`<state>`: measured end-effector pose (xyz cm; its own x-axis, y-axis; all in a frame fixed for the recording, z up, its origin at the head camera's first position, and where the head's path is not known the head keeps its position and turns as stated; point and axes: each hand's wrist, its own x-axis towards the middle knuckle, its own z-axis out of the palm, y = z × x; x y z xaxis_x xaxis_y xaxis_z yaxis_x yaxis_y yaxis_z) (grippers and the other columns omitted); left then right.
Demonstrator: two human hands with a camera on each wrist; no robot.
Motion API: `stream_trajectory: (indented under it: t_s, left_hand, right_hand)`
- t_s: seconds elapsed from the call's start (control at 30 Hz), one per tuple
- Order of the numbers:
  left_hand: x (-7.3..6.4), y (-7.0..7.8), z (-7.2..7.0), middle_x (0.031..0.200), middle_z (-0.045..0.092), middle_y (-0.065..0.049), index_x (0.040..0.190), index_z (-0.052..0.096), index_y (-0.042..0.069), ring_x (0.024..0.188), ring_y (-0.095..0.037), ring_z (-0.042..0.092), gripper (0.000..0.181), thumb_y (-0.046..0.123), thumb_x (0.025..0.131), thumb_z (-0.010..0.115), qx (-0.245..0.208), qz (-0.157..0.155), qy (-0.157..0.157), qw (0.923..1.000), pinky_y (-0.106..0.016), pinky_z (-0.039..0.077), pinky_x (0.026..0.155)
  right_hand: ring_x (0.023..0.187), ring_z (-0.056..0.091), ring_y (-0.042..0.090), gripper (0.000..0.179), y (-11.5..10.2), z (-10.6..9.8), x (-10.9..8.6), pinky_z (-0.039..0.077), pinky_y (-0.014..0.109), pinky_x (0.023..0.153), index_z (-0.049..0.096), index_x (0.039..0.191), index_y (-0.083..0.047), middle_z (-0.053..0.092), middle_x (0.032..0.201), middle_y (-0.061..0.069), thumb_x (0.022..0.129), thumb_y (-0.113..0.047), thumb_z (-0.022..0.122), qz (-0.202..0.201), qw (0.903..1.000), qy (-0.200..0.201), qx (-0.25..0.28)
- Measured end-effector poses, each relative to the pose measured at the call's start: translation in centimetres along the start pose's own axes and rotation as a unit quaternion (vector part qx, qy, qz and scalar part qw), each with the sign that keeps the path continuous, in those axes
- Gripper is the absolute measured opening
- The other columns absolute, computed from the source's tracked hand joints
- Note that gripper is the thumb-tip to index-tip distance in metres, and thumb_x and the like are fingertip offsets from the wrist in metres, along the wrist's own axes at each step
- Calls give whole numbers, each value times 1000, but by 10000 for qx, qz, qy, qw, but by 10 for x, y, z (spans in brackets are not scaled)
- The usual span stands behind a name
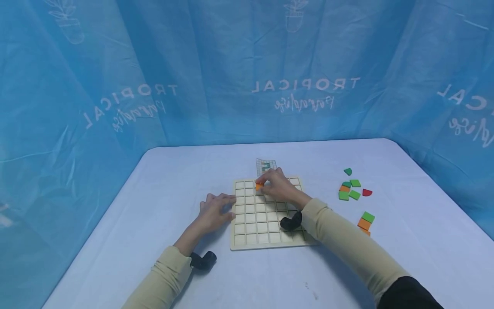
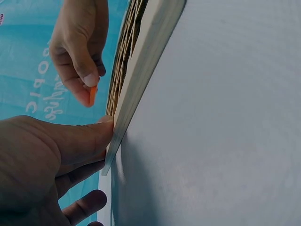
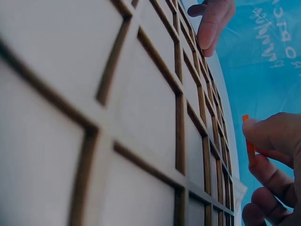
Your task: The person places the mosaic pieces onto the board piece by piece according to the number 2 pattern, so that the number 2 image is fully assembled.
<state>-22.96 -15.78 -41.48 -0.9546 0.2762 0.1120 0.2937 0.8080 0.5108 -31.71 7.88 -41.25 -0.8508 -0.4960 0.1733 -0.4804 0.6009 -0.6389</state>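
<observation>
In the head view a pale wooden grid board [image 1: 251, 227] lies on the table. Over its far rows my right hand [image 1: 278, 185] pinches an orange tile [image 1: 259, 186] between thumb and fingertips. The right wrist view shows this orange tile [image 3: 250, 143] edge-on, held above the grid. My left hand [image 1: 216, 211] touches the board's left edge, thumb and fingers spread apart. From the left wrist, the thumb [image 2: 89, 139] rests against the wooden rim [image 2: 136, 77].
A small printed grid card [image 1: 266, 165] lies just beyond the board, partly behind the right hand. Several loose green, orange and red pieces [image 1: 355, 183] are scattered to the right. Nearer lies a row of a green tile [image 1: 368, 216] and orange tiles [image 1: 364, 224].
</observation>
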Motion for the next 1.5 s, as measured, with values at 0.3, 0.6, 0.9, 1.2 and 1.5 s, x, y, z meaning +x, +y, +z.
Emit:
stream_trajectory:
  t_s: [0.3,0.6,0.9,1.2,1.5]
  left_hand:
    - [0,2,-1,131,58,-4,127,63,7,97,-23,41,44,19,85,73,36,-52,-70,10000,-43,28,76]
    - [0,2,0,131,57,-4,127,63,7,97,-23,41,44,19,86,73,44,-110,-72,9999,-42,28,76]
    - [0,3,1,131,57,-4,126,63,7,97,-22,41,44,19,85,73,75,-86,-47,9999,-42,27,75]
    - [0,3,1,131,57,-3,127,63,8,97,-22,40,44,19,85,73,67,-138,-60,9999,-42,27,76]
    - [-1,3,1,131,57,-4,126,63,6,98,-23,41,44,18,85,73,39,-93,-16,9999,-43,27,76]
  right_hand:
    - [121,43,29,24,3,5,6,23,48,102,72,111,-8,65,110,3,87,-15,71,-164,9992,-177,-310]
    - [108,44,24,22,3,8,5,32,42,89,73,109,-10,63,104,1,87,-14,71,-195,9980,-198,-569]
    - [93,38,22,24,3,9,3,34,38,79,72,111,-11,59,104,1,88,-16,70,-100,9980,-232,-573]
    - [93,40,21,24,2,8,2,33,38,80,72,111,-10,60,104,0,88,-16,70,-196,9978,-237,-587]
    - [97,42,22,29,4,4,-1,34,41,84,70,116,-10,60,104,0,88,-15,70,-142,9992,-207,-319]
